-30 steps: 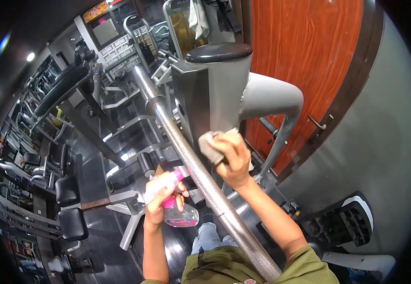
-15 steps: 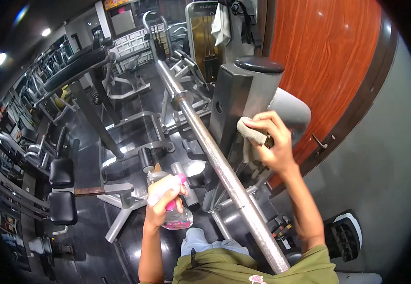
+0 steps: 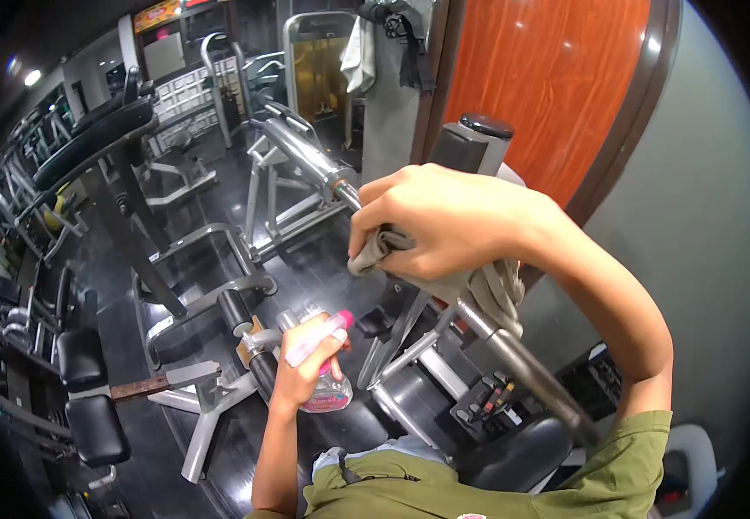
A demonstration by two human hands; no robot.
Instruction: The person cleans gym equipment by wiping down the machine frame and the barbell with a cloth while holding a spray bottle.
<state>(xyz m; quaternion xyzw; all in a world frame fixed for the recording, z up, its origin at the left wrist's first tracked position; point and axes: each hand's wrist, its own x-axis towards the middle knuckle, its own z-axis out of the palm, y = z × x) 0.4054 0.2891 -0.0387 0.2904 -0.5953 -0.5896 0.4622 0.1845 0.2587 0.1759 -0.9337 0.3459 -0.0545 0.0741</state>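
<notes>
My left hand [image 3: 299, 374] is wrapped round the neck of a clear spray bottle [image 3: 329, 400] with a pink and white trigger head, below and left of the bar. A grey-beige cloth [image 3: 497, 292] is bunched in my right hand [image 3: 457, 218], with one part hanging down on the wrist side. That hand lies over the middle of a steel barbell [image 3: 526, 368], and the cloth appears to lie against it. The bar runs slantwise from the upper left to the lower right. My right hand and the cloth hide its middle stretch.
Behind my right hand is a machine post [image 3: 485, 130] with a black cap, near a wooden door [image 3: 552, 86]. A padded black bench [image 3: 513, 463] sits below the bar. Gym machines with black pads [image 3: 98, 432] line the left. A white towel [image 3: 358, 56] hangs at the back.
My right hand has moved left from beside the post onto the barbell, bringing the cloth with it. The view has shifted, and the left hand still grips the spray bottle.
</notes>
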